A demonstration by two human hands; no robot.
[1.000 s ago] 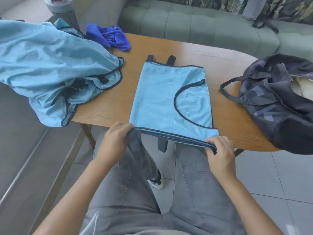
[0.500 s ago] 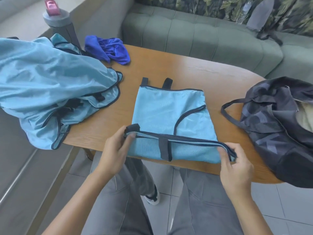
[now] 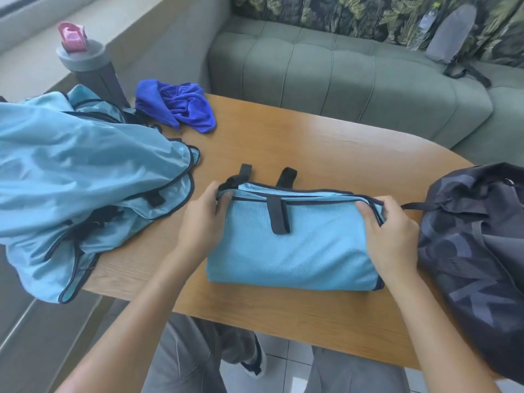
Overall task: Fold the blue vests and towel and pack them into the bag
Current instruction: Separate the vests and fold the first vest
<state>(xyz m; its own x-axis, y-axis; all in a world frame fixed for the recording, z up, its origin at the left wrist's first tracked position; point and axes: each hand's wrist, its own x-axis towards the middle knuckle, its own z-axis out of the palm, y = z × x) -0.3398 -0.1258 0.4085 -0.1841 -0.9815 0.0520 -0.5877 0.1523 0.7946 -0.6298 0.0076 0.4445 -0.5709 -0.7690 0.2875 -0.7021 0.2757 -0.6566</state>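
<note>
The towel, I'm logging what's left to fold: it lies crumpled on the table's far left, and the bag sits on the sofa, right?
Not quite. The head view shows the towel crumpled at the table's far left, but the bag sits on the table's right end, not on the sofa.

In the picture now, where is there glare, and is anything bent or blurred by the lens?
Head view: daylight makes a pale sheen on the table beyond the folded vest; the wide lens curves the table's edge and the sofa; the picture is a little soft throughout, so the bag shows little detail.
</note>
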